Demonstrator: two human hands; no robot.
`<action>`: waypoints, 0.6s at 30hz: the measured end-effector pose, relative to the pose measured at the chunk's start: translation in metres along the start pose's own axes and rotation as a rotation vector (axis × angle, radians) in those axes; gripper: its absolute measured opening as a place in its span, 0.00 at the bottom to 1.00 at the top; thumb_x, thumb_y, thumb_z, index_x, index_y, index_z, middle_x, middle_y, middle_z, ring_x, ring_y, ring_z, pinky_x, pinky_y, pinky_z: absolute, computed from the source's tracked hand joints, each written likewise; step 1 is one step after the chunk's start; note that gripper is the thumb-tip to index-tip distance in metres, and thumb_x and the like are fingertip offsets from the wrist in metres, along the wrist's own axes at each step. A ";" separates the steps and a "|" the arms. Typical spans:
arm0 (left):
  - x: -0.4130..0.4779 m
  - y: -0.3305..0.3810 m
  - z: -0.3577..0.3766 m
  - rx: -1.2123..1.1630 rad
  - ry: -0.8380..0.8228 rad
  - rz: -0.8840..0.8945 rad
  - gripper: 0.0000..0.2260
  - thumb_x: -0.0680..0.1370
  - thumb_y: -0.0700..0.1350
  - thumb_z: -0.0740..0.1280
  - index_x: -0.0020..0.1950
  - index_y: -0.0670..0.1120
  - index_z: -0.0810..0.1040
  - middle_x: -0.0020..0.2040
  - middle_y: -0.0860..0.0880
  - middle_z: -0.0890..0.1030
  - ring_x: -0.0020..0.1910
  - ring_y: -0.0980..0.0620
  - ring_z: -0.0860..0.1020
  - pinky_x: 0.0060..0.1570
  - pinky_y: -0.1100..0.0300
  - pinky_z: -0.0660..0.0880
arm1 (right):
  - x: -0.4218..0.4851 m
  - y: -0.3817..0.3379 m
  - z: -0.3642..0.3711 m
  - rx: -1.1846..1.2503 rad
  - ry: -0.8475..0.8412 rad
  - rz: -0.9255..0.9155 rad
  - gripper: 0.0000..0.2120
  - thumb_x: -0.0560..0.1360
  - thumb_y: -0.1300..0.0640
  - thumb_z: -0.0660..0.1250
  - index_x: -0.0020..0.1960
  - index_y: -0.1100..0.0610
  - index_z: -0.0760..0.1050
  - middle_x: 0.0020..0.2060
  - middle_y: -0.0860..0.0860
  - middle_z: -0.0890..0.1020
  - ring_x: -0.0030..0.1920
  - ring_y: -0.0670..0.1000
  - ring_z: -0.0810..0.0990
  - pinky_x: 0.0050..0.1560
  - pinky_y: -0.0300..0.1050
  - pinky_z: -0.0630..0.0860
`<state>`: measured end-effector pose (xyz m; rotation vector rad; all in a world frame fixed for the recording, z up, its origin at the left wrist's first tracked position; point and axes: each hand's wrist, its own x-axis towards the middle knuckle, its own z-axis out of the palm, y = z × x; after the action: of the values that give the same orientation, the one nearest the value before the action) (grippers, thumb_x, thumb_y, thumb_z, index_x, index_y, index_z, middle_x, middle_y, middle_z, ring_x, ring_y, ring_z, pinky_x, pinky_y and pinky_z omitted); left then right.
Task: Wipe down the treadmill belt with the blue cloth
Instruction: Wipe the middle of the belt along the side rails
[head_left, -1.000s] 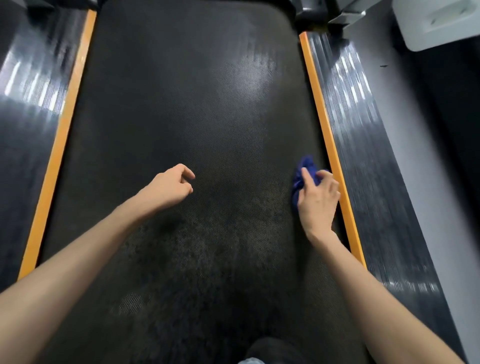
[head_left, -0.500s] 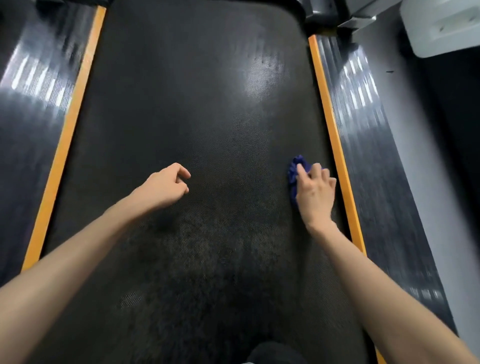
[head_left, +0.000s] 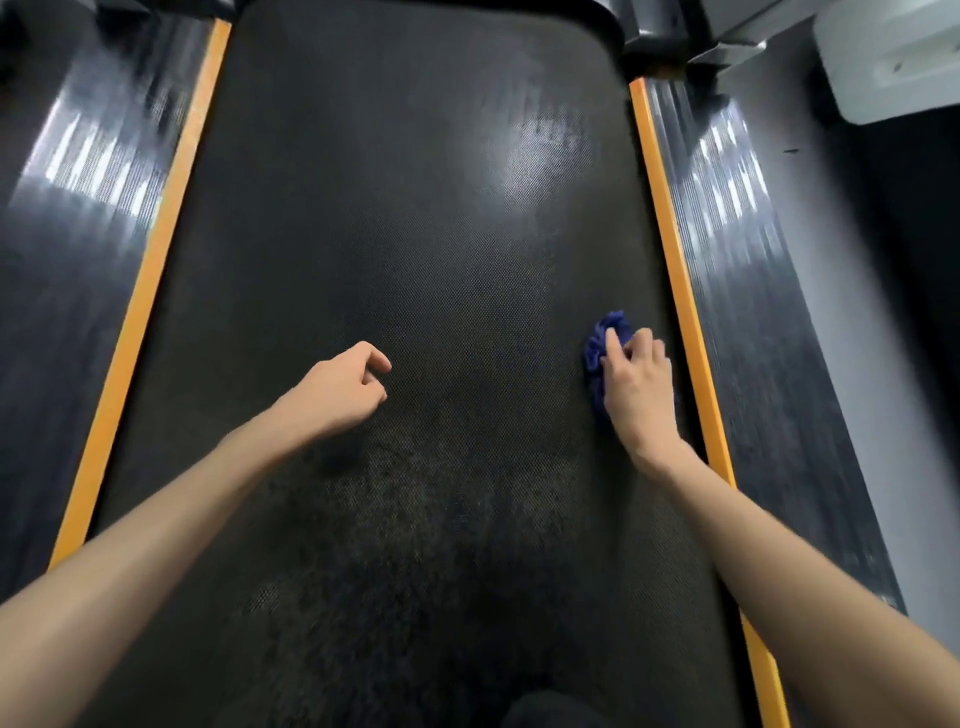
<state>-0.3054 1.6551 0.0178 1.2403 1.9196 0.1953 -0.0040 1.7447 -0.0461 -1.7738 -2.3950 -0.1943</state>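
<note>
The right hand grips the crumpled blue cloth, wadded small at the black textured treadmill belt's right edge, so it likely skips patches.

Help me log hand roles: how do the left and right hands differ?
The right hand grips the blue cloth against the treadmill belt; the left hand holds nothing. The right hand is beside the right orange strip; the left hand is nearer mid-belt, fingers loosely curled. Both are bare, over the belt.
</note>
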 end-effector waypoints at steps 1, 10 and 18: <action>-0.001 -0.003 -0.001 0.010 0.001 -0.016 0.11 0.78 0.39 0.58 0.59 0.49 0.71 0.49 0.51 0.80 0.49 0.52 0.74 0.47 0.60 0.68 | 0.005 0.002 0.003 0.001 -0.019 0.068 0.18 0.68 0.69 0.65 0.58 0.68 0.74 0.46 0.66 0.75 0.42 0.64 0.75 0.40 0.53 0.74; -0.002 0.005 -0.004 -0.007 0.038 -0.050 0.12 0.77 0.40 0.57 0.58 0.51 0.71 0.50 0.53 0.80 0.53 0.52 0.75 0.59 0.52 0.71 | -0.031 -0.059 0.004 0.137 -0.073 -0.597 0.21 0.69 0.62 0.61 0.62 0.62 0.73 0.44 0.53 0.66 0.42 0.57 0.68 0.43 0.50 0.69; -0.011 -0.012 -0.016 0.004 0.108 -0.152 0.11 0.79 0.42 0.57 0.61 0.49 0.70 0.52 0.48 0.74 0.47 0.51 0.72 0.46 0.58 0.67 | -0.004 -0.108 -0.002 0.476 -0.084 0.129 0.10 0.73 0.63 0.62 0.53 0.63 0.74 0.47 0.63 0.71 0.46 0.63 0.72 0.43 0.52 0.70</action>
<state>-0.3229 1.6441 0.0278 1.0996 2.0981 0.1822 -0.1066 1.7092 -0.0466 -1.7167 -2.1274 0.4372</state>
